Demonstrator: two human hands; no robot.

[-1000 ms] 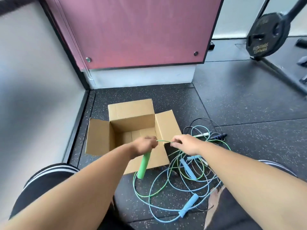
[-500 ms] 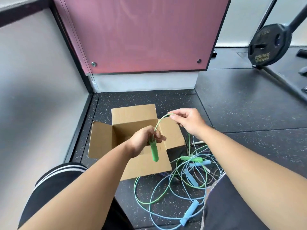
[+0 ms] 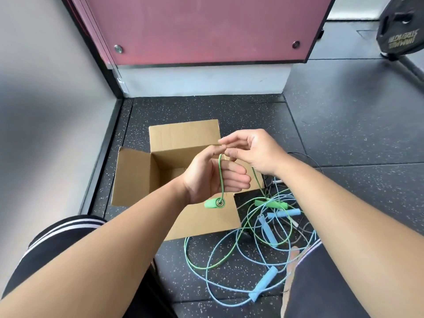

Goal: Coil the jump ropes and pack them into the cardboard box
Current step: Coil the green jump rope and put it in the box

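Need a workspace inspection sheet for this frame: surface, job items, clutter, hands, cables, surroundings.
Surface: black speckled rubber floor, seams visible.
Job's things: box upright, flaps open; green rope held up in both hands, its green handle dangling below the left hand, second handle on the floor; blue ropes tangled with it right of the box.
Clutter: nothing seen.
Hands: left hand holds the green rope, fingers curled; right hand pinches it at the left thumb.
Cables: dark cord loops behind the right wrist; otherwise nothing seen.
Surroundings: red panel, grey wall, weight plate far right.
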